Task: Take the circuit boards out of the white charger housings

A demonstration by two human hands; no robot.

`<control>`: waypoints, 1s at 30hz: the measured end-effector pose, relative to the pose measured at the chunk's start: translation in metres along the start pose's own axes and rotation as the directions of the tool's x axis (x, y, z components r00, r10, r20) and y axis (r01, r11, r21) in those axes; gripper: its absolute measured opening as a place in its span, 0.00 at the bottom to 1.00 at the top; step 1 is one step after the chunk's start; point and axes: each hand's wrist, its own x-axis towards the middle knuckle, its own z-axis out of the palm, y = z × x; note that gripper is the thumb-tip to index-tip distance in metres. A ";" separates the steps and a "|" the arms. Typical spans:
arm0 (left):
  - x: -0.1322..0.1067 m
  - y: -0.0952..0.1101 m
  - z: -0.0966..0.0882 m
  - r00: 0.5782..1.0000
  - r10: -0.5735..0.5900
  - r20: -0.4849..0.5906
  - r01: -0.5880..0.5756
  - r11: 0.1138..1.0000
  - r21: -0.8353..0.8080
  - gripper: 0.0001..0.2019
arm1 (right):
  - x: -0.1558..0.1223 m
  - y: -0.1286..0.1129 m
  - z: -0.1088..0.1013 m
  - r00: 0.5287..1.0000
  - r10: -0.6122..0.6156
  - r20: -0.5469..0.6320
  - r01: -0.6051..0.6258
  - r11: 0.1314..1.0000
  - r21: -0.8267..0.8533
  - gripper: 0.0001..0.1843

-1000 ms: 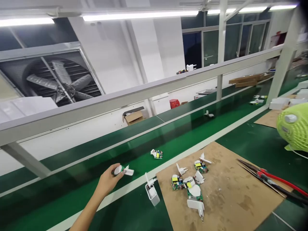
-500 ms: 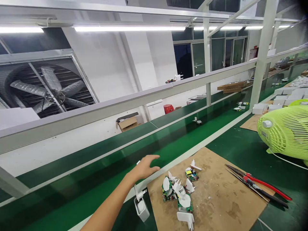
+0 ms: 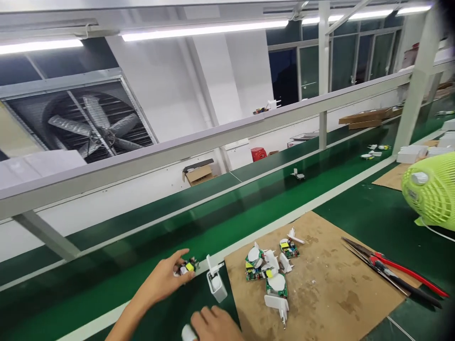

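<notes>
My left hand (image 3: 161,282) is over the near edge of the green belt, its fingers closed round a small circuit board (image 3: 188,268) with a yellow part. Low in the view, my right hand (image 3: 217,326) has its fingers curled, with a rounded white piece (image 3: 188,333) at its left side, partly cut off by the frame. Between the hands and the cardboard stands an open white charger case (image 3: 216,286) with a white plug part leaning from its top. Several circuit boards with white discs and plug pieces, such as one board (image 3: 277,283), lie on the cardboard sheet (image 3: 320,293).
Red-and-black pliers (image 3: 384,265) and a slim metal tool lie across the cardboard's right edge. A lime-green fan (image 3: 432,194) stands at the right. Along the green conveyor belt (image 3: 245,218) lie more boards, like one small assembly (image 3: 298,174). A pale frame rail (image 3: 199,144) runs above.
My left hand has drawn back toward the lower left and now has a circuit board in it. My right hand has come into view at the bottom. The view has swung slightly left.
</notes>
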 end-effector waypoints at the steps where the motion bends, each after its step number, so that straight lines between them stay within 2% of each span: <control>1: -0.018 -0.002 0.003 1.000 -0.015 0.016 0.015 1.000 -0.014 0.37 | -0.003 0.002 0.002 1.000 0.005 0.001 -0.005 1.000 0.003 0.10; 5: -0.081 0.003 0.022 0.994 -0.041 0.106 0.057 0.987 -0.152 0.35 | -0.017 0.011 0.006 0.998 0.063 -0.021 -0.063 0.998 0.004 0.24; 8: -0.121 0.007 0.025 0.991 -0.061 0.122 0.093 0.957 -0.274 0.33 | -0.019 0.016 0.011 0.987 0.152 -0.047 -0.153 0.988 -0.015 0.26; 11: -0.158 -0.005 0.014 0.992 -0.118 -0.054 0.105 0.976 -0.192 0.29 | -0.019 0.020 0.016 0.981 0.189 -0.054 -0.191 0.981 -0.037 0.26; 13: -0.180 -0.025 0.005 0.963 -0.145 -0.228 0.139 0.989 -0.044 0.26 | -0.020 0.023 0.017 0.983 0.176 -0.043 -0.178 0.983 -0.054 0.24; 14: -0.190 -0.038 0.000 0.935 -0.166 -0.313 0.183 0.983 0.025 0.24 | -0.021 0.024 0.018 0.986 0.159 -0.041 -0.161 0.985 -0.060 0.22; 16: -0.207 -0.067 -0.009 0.851 -0.238 -0.468 0.323 0.940 0.109 0.22 | -0.025 0.025 0.018 0.994 0.093 -0.058 -0.096 0.994 -0.060 0.22; 20: -0.228 -0.118 -0.017 0.634 -0.402 -0.661 0.592 0.802 0.080 0.19 | -0.033 0.016 0.013 0.989 -0.084 -0.124 0.082 0.996 -0.018 0.20; 21: -0.230 -0.127 -0.017 0.598 -0.422 -0.681 0.625 0.778 0.066 0.18 | -0.034 0.013 0.011 0.988 -0.106 -0.112 0.107 0.994 0.003 0.20; 23: -0.230 -0.138 -0.016 0.568 -0.442 -0.694 0.649 0.760 0.047 0.13 | -0.037 0.008 0.006 0.991 -0.116 -0.070 0.121 0.990 0.075 0.20; 24: -0.229 -0.141 -0.015 0.573 -0.443 -0.690 0.642 0.766 0.041 0.11 | -0.038 0.007 0.004 0.993 -0.106 -0.049 0.111 0.986 0.124 0.21; 26: -0.222 -0.140 -0.013 0.627 -0.423 -0.655 0.585 0.810 0.038 0.09 | -0.041 0.011 0.000 0.997 -0.076 -0.013 0.077 0.972 0.221 0.26; 28: -0.213 -0.130 -0.008 0.723 -0.363 -0.588 0.471 0.882 0.034 0.08 | -0.043 0.017 -0.003 0.999 -0.039 -0.015 0.042 0.963 0.266 0.33; 30: -0.203 -0.112 0.001 0.821 -0.268 -0.504 0.319 0.948 0.015 0.07 | -0.043 0.021 -0.007 0.997 0.046 -0.058 -0.030 0.967 0.254 0.35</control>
